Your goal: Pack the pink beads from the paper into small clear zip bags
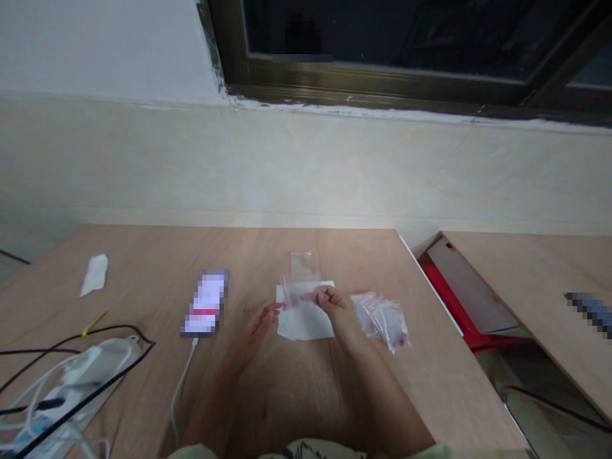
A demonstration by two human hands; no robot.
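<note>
A small clear plastic bag (294, 293) is held up over a white sheet of paper (306, 328) on the wooden table. My right hand (332, 299) is closed on the bag's right side, and one finger reaches left, seen through or against the film. At the bag's lower left, the fingertips of my left hand (264, 317) come together by a small pinkish spot. Blur hides what they pinch. Beyond the paper lies another flat clear bag (301, 261). To the right of my right hand, several clear bags (382, 315) overlap, with small pinkish-red contents.
A phone (205, 303) on a white charging cable (184, 379) lies left of my hands. Farther left are a power strip (102, 366) with tangled cables and a scrap of white paper (94, 274). A gap separates this table from a second table (535, 274) at right.
</note>
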